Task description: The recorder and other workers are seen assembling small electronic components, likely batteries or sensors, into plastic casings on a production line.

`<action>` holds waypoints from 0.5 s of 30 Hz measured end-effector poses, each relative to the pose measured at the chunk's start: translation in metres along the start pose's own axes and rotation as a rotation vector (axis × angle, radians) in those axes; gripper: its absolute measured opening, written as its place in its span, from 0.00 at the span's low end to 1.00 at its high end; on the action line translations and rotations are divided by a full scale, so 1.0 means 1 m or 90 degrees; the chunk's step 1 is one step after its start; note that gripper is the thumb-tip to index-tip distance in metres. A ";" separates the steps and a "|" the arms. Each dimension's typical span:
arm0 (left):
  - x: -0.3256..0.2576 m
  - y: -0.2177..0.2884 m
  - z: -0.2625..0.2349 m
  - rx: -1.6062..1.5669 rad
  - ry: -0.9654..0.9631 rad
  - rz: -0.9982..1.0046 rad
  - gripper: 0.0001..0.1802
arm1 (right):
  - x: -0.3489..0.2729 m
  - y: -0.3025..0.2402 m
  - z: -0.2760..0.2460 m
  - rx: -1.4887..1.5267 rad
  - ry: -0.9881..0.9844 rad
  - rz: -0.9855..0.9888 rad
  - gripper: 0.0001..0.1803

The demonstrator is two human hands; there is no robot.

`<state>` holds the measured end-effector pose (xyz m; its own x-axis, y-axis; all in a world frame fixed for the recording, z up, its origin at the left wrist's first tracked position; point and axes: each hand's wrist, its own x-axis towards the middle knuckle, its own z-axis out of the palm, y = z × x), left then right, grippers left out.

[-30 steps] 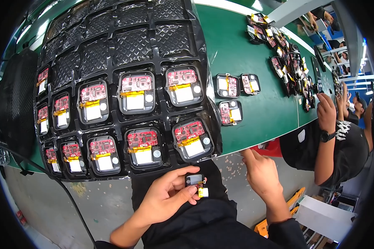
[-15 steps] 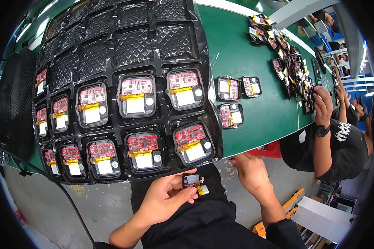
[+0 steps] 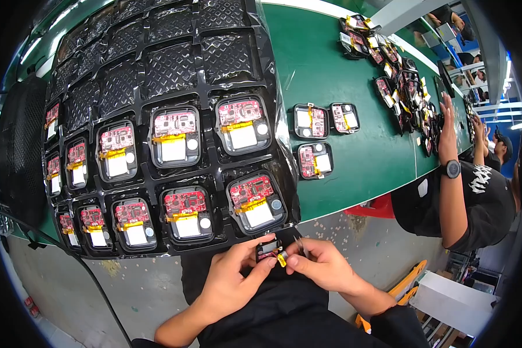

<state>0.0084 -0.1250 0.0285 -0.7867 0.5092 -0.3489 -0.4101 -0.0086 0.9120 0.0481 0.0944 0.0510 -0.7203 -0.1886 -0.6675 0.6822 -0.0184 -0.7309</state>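
Note:
Above my lap, my left hand (image 3: 238, 274) grips a small black device housing (image 3: 268, 248) by its sides, its fingers wrapped round it. Red circuit board shows inside, and a yellow-taped flap (image 3: 282, 258) sticks out on the right. Close beside it, my right hand (image 3: 326, 265) is closed on slim metal tweezers (image 3: 301, 246), whose points angle up and left. The right thumb is right at the flap; whether it touches it I cannot tell.
A black moulded tray (image 3: 206, 145) carries several housings with red boards and white batteries. Three more housings (image 3: 311, 122) lie on the green table (image 3: 354, 168). Beyond is a heap of units (image 3: 406, 87). A co-worker in black (image 3: 435, 214) sits at the right; a black cable (image 3: 93, 278) hangs left.
My right hand has come left from the table edge to the housing, bringing tweezers into view. The flap now stands more upright. The co-worker's hand has lifted, and the view has shifted slightly.

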 end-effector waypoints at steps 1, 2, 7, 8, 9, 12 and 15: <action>0.000 0.000 0.001 0.001 0.003 -0.001 0.23 | 0.000 0.000 0.001 -0.012 0.002 0.016 0.13; 0.000 0.001 0.001 0.035 0.003 0.011 0.23 | 0.000 -0.004 0.002 -0.011 -0.001 0.017 0.13; 0.001 0.004 0.002 0.087 0.010 0.027 0.22 | -0.005 -0.007 0.005 -0.036 0.077 -0.036 0.09; 0.002 0.006 0.002 0.098 0.007 0.020 0.22 | -0.005 -0.011 0.005 -0.036 0.078 -0.035 0.09; 0.003 0.008 0.001 0.109 0.005 0.013 0.22 | -0.002 -0.017 0.006 -0.180 0.112 -0.170 0.08; 0.005 0.011 0.003 0.116 -0.007 -0.007 0.24 | 0.003 -0.023 0.008 -0.349 0.156 -0.331 0.08; 0.007 0.016 0.003 0.141 -0.023 -0.016 0.25 | 0.009 -0.025 0.010 -0.395 0.184 -0.388 0.09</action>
<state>-0.0019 -0.1195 0.0409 -0.7587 0.5379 -0.3675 -0.3150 0.1908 0.9297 0.0263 0.0834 0.0647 -0.9939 -0.0647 -0.0894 0.0438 0.5125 -0.8576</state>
